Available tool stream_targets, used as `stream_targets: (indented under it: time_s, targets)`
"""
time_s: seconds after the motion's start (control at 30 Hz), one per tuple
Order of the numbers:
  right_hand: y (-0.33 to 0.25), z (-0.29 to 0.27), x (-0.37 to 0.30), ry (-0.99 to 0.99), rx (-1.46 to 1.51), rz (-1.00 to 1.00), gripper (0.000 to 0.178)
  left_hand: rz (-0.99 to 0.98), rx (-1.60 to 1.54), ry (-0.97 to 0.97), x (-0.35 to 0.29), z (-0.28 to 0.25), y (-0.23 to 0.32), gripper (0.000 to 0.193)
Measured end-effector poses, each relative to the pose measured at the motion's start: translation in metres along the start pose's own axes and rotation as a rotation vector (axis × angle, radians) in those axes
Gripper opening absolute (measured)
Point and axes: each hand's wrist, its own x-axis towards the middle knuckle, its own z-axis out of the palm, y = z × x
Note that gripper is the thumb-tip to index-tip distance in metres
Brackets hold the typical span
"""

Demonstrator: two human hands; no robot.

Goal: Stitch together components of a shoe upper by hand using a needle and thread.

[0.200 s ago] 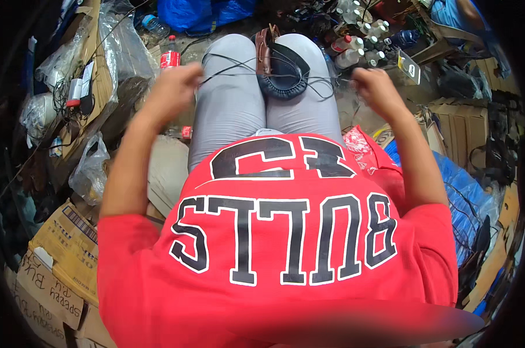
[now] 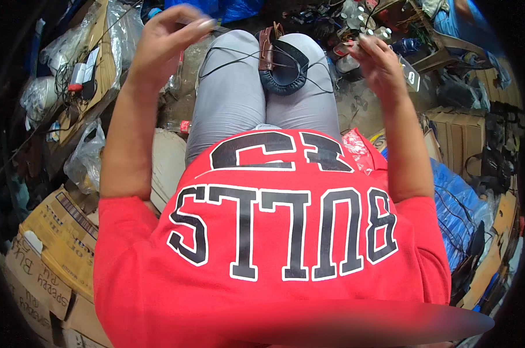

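A moccasin-style shoe upper, brown leather with a gathered black lining, rests between my knees. Thin black cord runs out from it to both sides and lies in loose loops over my thighs. My left hand is raised beyond my left knee, blurred, its thumb and fingertips brought together; what they hold cannot be made out. To the right of my right knee, my right hand is up with its fingers pinched. Whether the cord reaches either hand is unclear.
Several bottles stand beyond my right knee. Cardboard pieces and plastic bags crowd the left. A blue plastic bundle and stacked cardboard lie at the right. A blue bag sits ahead.
My left hand has swung up and away from my left knee. My right hand has risen slightly. The cord hangs in different loops; the shoe upper stays between my knees.
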Motion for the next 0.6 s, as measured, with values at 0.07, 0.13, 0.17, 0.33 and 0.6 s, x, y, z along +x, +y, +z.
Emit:
stream_targets:
  time_s: [0.07, 0.13, 0.17, 0.33, 0.6]
  targets:
    - [0.012, 0.034, 0.009, -0.195, 0.324, -0.079, 0.021, 0.268, -0.201, -0.088, 0.019, 0.04, 0.005, 0.015]
    - [0.011, 0.063, 0.006, -0.313, 0.492, -0.021, 0.025, 0.21, -0.437, -0.261, 0.021, 0.073, 0.012, 0.02]
    - [0.006, 0.071, 0.0, -0.357, 0.488, 0.045, 0.026, 0.146, -0.566, -0.351, 0.016, 0.079, 0.016, 0.023]
    - [0.003, 0.048, -0.045, -0.565, -0.751, -0.012, 0.023, 0.104, 0.625, -0.32, -0.028, 0.053, 0.002, 0.013]
    - [-0.051, -0.229, -0.102, 0.37, -1.375, 0.162, 0.027, -0.259, 1.53, 0.909, -0.155, -0.172, 0.109, 0.028]
